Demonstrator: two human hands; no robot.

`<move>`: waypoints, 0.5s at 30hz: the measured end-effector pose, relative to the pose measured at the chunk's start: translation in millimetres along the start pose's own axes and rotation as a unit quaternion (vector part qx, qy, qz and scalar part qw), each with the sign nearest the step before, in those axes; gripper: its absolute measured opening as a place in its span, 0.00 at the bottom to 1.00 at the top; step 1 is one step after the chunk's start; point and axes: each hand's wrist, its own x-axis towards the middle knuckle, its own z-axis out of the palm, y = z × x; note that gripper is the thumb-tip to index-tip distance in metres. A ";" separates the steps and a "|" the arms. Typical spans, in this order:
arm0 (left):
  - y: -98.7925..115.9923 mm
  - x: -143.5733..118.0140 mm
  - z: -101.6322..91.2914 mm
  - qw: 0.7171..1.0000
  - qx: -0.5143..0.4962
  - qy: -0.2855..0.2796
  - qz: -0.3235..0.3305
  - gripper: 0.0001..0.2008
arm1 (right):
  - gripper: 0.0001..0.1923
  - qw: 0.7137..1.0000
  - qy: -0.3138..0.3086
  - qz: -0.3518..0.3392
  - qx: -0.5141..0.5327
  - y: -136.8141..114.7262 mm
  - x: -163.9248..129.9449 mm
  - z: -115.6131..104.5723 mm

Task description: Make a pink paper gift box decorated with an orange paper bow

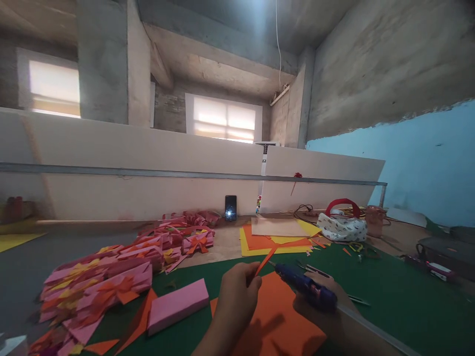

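Observation:
My left hand [235,301] pinches a thin orange paper strip [266,260] that points up and to the right. My right hand [319,309] grips a blue glue gun [306,287] whose nozzle points at the strip's lower end. Both hands hover over an orange paper sheet [274,324] lying on the green mat [389,296]. A folded pink paper block [177,305] lies just left of my left hand.
A long pile of pink, orange and yellow folded paper pieces [111,277] runs along the left. Stacked yellow and orange sheets [276,237], a phone [230,207], a patterned bag with a red handle [343,225], scissors [315,269] and a white partition [148,168] stand behind.

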 end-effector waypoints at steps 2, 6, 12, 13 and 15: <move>-1.3 0.6 1.2 1.000 -0.006 -0.004 0.005 0.18 | 0.09 0.999 -0.035 0.011 0.007 -1.2 -0.4 -1.7; -1.6 -0.1 2.1 1.000 -0.017 -0.003 0.014 0.17 | 0.09 0.999 -0.035 0.035 0.009 -2.8 -1.9 -1.2; 1.4 -3.1 0.8 1.000 -0.022 -0.005 0.008 0.17 | 0.11 0.997 -0.021 0.069 0.034 -13.5 -1.6 -3.1; 1.3 -3.0 1.0 0.999 -0.034 -0.010 0.004 0.17 | 0.10 0.997 -0.020 0.069 0.032 -14.5 -1.6 -3.6; 0.9 -2.3 1.5 0.998 -0.059 -0.023 0.000 0.17 | 0.09 0.998 -0.011 0.063 0.026 -13.8 -2.2 -3.6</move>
